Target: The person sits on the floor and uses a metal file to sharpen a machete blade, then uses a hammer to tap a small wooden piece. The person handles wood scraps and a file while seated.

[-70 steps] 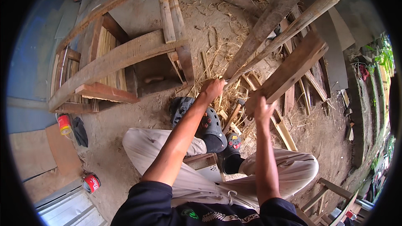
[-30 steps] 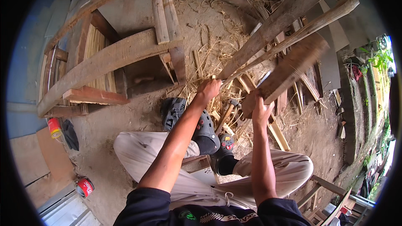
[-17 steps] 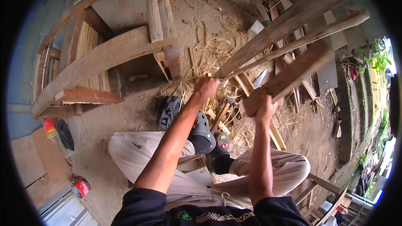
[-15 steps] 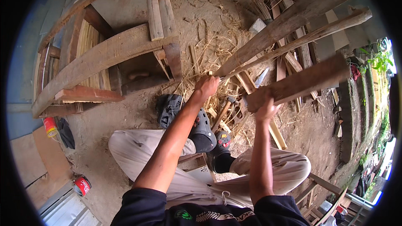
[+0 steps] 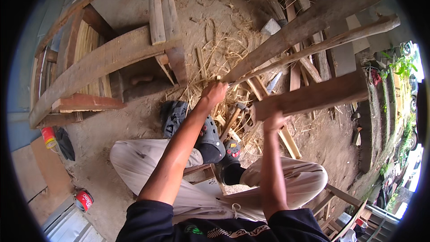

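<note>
My left hand [image 5: 214, 92] is closed at the near end of a long, wide board [image 5: 304, 27], where a narrow wooden strip [image 5: 331, 42] meets it. Board and strip spread apart toward the far right. Exactly how the fingers wrap the ends is hidden. My right hand [image 5: 274, 122] grips a thick, short plank [image 5: 318, 95] near its left end, slightly blurred. That plank lies across the view below the strip, its other end pointing right. Under my hands, a hammer [image 5: 232, 118] rests among curly wood shavings [image 5: 226, 54] on the ground.
A wooden frame [image 5: 103, 58] stands at the left. A saw blade [image 5: 274, 82] and wood offcuts [image 5: 293, 74] lie beyond my right hand. My clog-shod feet [image 5: 210, 136] are close below. Red cans [image 5: 83, 200] sit at lower left; stacked boards [image 5: 376, 121] line the right.
My right hand has come down and slightly left with the short plank, whose right end has dropped so it lies flatter. My left hand stays at the board's end; the whole view shifts slightly.
</note>
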Demonstrator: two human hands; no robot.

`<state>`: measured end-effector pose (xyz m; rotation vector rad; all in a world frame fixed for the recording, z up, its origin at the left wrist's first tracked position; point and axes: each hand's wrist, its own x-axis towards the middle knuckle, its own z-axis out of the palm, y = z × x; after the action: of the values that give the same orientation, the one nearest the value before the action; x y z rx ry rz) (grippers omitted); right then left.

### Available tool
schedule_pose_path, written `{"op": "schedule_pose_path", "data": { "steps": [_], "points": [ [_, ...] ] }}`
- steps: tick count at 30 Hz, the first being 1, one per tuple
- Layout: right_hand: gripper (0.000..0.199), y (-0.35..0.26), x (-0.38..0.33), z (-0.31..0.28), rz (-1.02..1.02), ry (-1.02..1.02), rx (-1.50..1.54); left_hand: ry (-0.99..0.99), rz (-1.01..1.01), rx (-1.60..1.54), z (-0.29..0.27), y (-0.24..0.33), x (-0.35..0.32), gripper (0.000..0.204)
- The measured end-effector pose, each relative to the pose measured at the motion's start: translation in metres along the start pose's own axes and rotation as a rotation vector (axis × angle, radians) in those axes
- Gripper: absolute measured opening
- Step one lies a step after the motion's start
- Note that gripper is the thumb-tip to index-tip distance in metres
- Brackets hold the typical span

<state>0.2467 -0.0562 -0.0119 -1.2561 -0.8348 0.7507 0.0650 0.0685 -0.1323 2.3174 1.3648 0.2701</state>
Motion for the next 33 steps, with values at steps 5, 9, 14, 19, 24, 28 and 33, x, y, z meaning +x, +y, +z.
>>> {"op": "schedule_pose_path", "data": {
  "steps": [5,9,14,19,24,28,33],
  "points": [
    [0.028,0.061,-0.05,0.001,0.535,-0.136,-0.569,-0.096,0.118,0.224,-0.004,-0.003,0.002,0.015],
    [0.041,0.019,-0.006,-0.02,0.393,-0.088,-0.328,-0.035,0.14,0.047,-0.004,-0.012,-0.002,0.017],
    [0.048,-0.002,0.005,-0.017,-0.017,-0.168,-0.016,-0.082,0.036,0.034,-0.007,-0.014,-0.006,0.017],
    [0.035,0.064,-0.051,0.005,0.846,-0.219,-0.566,-0.227,-0.003,0.081,-0.021,-0.003,0.004,0.02],
    [0.03,0.01,-0.007,-0.001,0.488,-0.077,-0.401,-0.143,-0.003,0.128,-0.022,0.005,0.013,0.015],
    [0.017,-0.003,0.012,0.001,0.028,-0.025,-0.101,-0.166,0.021,0.1,-0.022,0.005,0.009,0.015],
    [0.054,0.086,-0.05,-0.004,0.604,-0.414,-0.556,-0.184,0.056,0.13,-0.029,0.009,0.014,0.015]
  ]
}}
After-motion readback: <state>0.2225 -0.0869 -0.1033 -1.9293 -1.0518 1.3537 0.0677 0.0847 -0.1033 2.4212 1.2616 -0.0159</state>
